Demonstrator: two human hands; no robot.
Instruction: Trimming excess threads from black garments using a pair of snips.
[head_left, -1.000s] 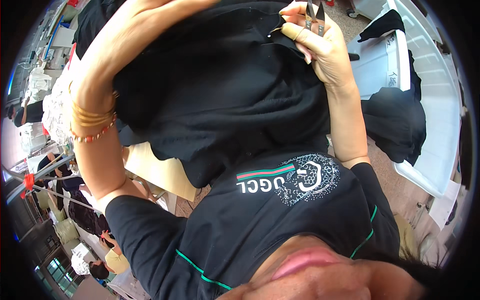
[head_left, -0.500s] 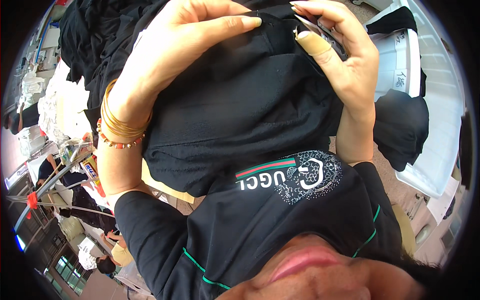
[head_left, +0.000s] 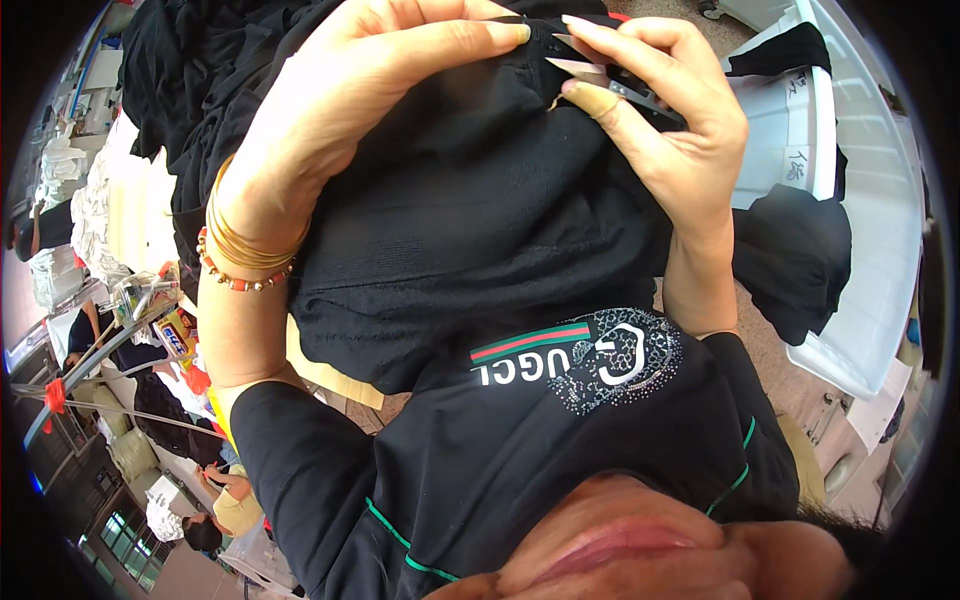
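To the right is a long white plastic bin (head_left: 885,300), with a bunched black cloth (head_left: 797,255) at its edge and a smaller black cloth (head_left: 785,50) draped above. Brown speckled floor (head_left: 765,345) shows beside it. On the left, crumpled white cloth (head_left: 93,225) lies beside a pale counter (head_left: 142,215). Lower down, a metal bar (head_left: 98,350) bears a red tie (head_left: 54,396), near a yellow packet (head_left: 178,335). Farther off, a person in a yellow top (head_left: 238,512) is near a white bundle (head_left: 163,512) and a window (head_left: 125,540).
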